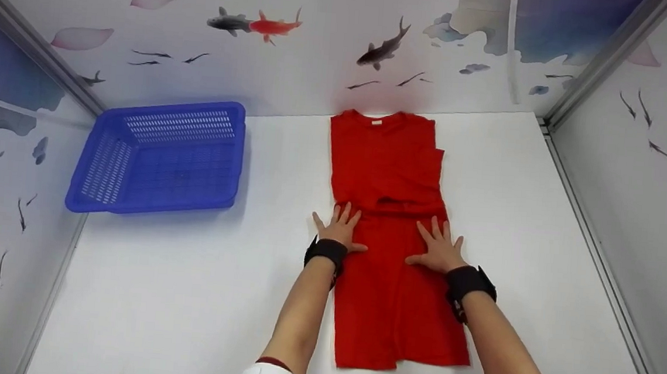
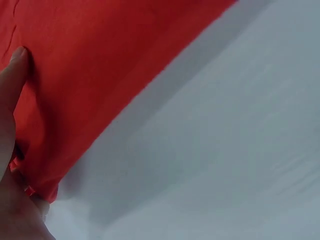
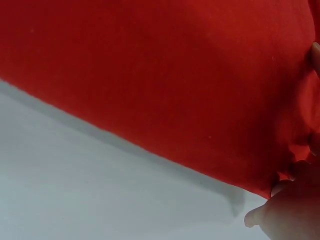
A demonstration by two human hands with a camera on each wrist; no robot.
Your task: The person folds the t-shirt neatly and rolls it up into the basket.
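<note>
A red garment lies long and narrow on the white table, its round neckline and small pale label at the far end. Ridges and creases cross its middle, and a slit or overlap runs down the near half. My left hand rests on its left edge, fingers spread just below the crease. Opposite, my right hand presses on the right edge with fingers spread too. The left wrist view has part of the left hand at the cloth's border; the right wrist view has right-hand fingers at a corner of the cloth.
A blue plastic basket with perforated walls stands at the back left of the table. Printed panels with fish and petals wall in the back and both sides. Metal rails run along the edges.
</note>
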